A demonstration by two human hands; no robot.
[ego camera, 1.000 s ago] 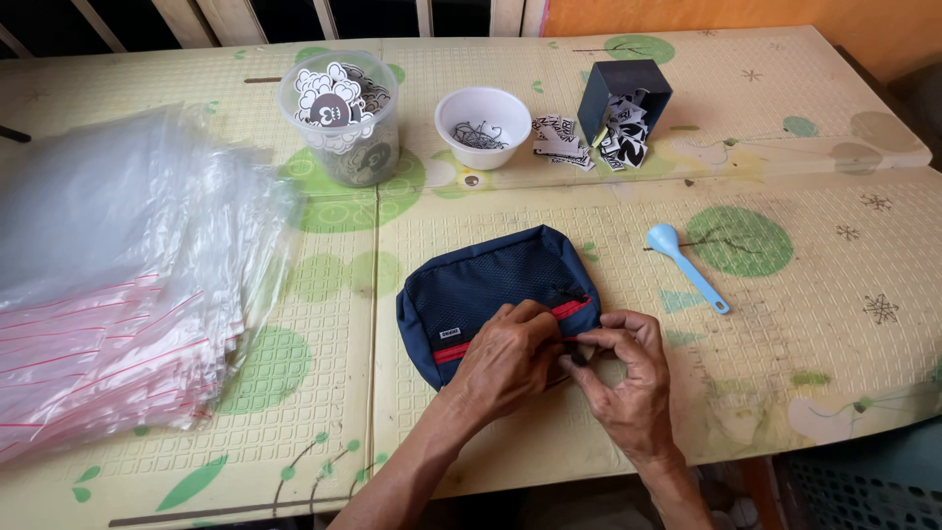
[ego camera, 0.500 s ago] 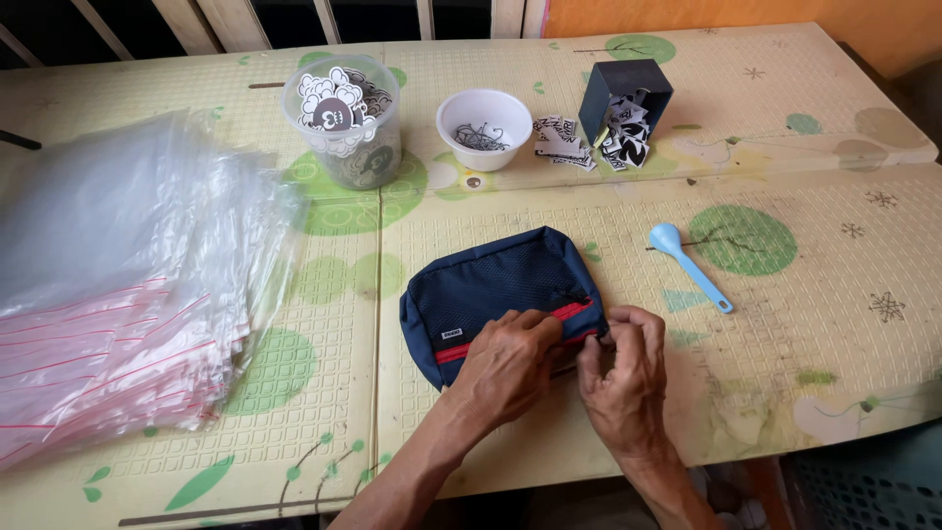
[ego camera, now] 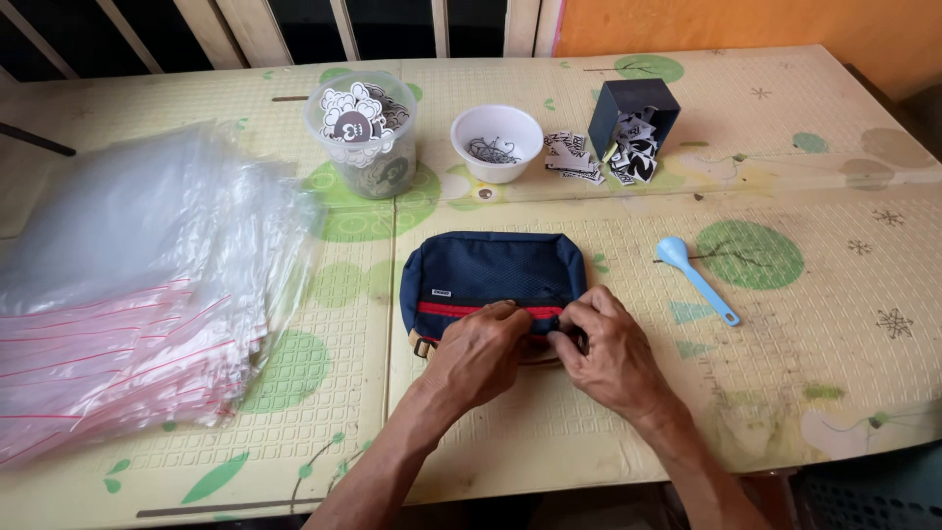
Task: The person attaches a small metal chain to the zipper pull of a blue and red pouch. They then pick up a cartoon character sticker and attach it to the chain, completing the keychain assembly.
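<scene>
- i see the navy pouch (ego camera: 491,275) lying flat mid-table on the patterned mat (ego camera: 824,324), near the table's front edge.
- left hand (ego camera: 488,353) presses closed on the pouch's red zipper (ego camera: 461,309) edge.
- right hand (ego camera: 610,351) pinches at the zipper's right end; the pull itself is hidden.
- i judge the zipper is being worked; next calls for a steady hold and an even pull along it.

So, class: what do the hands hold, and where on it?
Both hands, left and right, grip the navy pouch at its near edge, along the red zip.
</scene>
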